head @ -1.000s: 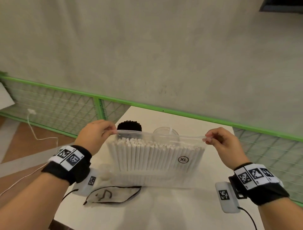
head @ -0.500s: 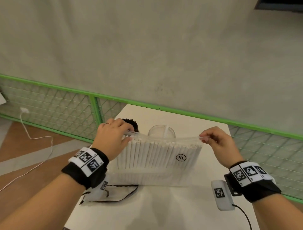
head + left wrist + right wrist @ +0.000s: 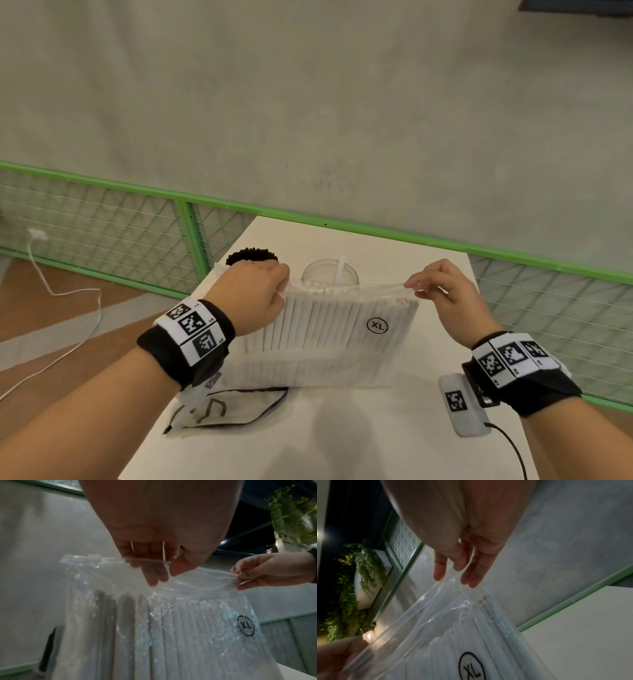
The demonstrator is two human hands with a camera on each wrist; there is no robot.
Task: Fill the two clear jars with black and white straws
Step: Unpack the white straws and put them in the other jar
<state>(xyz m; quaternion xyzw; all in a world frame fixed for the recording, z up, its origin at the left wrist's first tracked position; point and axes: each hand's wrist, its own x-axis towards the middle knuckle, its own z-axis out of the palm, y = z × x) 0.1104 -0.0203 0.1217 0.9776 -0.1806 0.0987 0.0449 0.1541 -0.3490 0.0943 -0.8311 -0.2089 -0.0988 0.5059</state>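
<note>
A clear zip bag (image 3: 342,325) marked XL stands upright on the white table (image 3: 342,438), packed with white straws (image 3: 318,322). My left hand (image 3: 263,291) pinches the bag's top edge near its left side; in the left wrist view the left hand (image 3: 159,566) has fingers and thumb on the zip strip. My right hand (image 3: 435,291) pinches the top right corner, also seen as the right hand (image 3: 462,574) in its wrist view. Behind the bag stand a jar full of black straws (image 3: 251,257) and a clear jar (image 3: 330,277) holding one white straw.
An empty clear bag with a black drawstring edge (image 3: 233,407) lies flat at the table's front left. A green mesh railing (image 3: 191,233) runs behind the table. A white cable (image 3: 61,291) trails on the floor to the left.
My left hand has slid to the right along the bag's top edge, toward the right hand. The right hand keeps its pinch on the corner. The view has shifted slightly.
</note>
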